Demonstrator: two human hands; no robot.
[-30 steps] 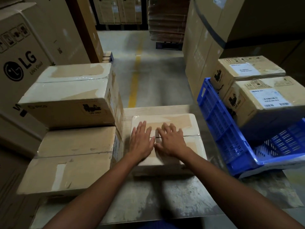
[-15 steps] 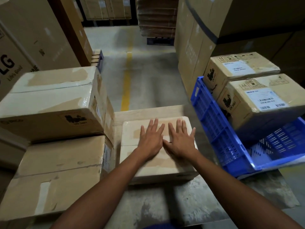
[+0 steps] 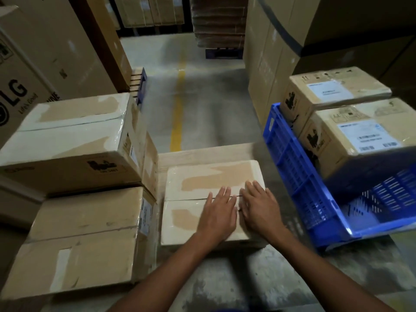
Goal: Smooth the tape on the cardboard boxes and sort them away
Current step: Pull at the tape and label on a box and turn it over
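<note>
The small taped box (image 3: 209,200) lies flat on the worn table (image 3: 225,282) at the centre of the view. Both hands rest palm down on its top, over the right half of the centre seam. The left hand (image 3: 217,216) and the right hand (image 3: 261,209) lie side by side, nearly touching, with fingers extended and spread toward 12 o'clock. Neither hand grips anything; both are flat and open on the taped surface.

At 9 o'clock from the small box, just beside it, stands a stack of two larger boxes: the upper box (image 3: 74,140) sits on the lower box (image 3: 83,239), and both carry tape across their tops.

At 3 o'clock, a blue crate (image 3: 299,188) rests tilted at the table edge. Two labelled boxes sit in it: the near labelled box (image 3: 364,140) and, at 12 o'clock from it, the far labelled box (image 3: 333,91).

At 12 o'clock, a concrete floor carries a yellow line (image 3: 176,113). A large printed carton (image 3: 20,97) stands at 10 o'clock.
</note>
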